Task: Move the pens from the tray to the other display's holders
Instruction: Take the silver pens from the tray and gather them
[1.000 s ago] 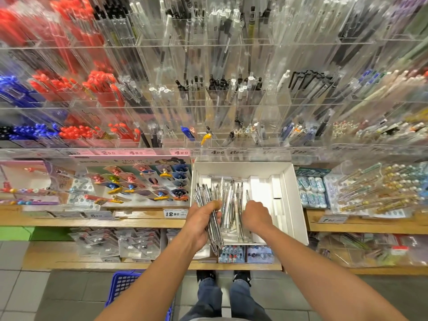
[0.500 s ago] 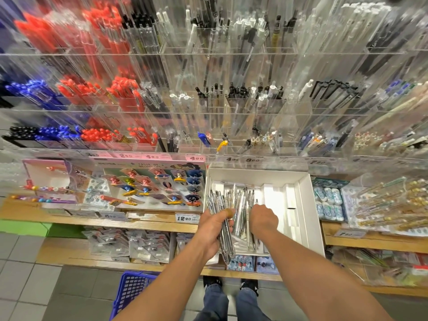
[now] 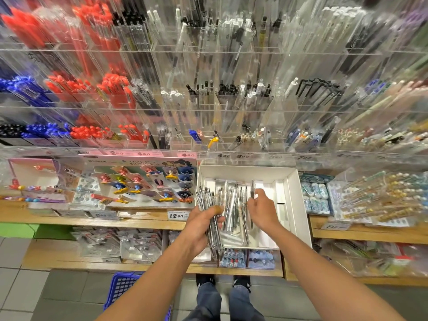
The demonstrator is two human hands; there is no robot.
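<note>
- My left hand (image 3: 201,228) is wrapped around a fat bunch of clear pens (image 3: 209,218). The bunch sticks up past my thumb and hangs down below my fist, over the left edge of the tray.
- My right hand (image 3: 261,209) is pinching one dark pen (image 3: 252,189) and holding it up above the tray.
- More loose pens (image 3: 234,212) lie in a heap in the white tray (image 3: 297,193), between my two hands.
- The clear holders (image 3: 231,117) are up on the wall display, well above the tray. Many of them have pens in them already.
- What could go wrong: I think the bunch in my left hand is too big. If my fist gets a little loose, pens could slide out the bottom and fall to the floor (image 3: 64,293) or into the blue basket (image 3: 129,288) by my feet.
- The single pen is only held by my fingertips. A bump on the tray wall could knock it away.
- The holders all look alike and the top of the view is blurry, so I could drop pens into the wrong slot.
- Reaching up with a full fist could knock other pens sticking out of the lower row.
- The tray sits on a wooden shelf (image 3: 143,220), beside a colourful card display (image 3: 148,181) on the left and packs of erasers (image 3: 315,198) on the right.
- This is a shop aisle with a grey tile floor. Price tags (image 3: 178,215) run along the shelf edges.
</note>
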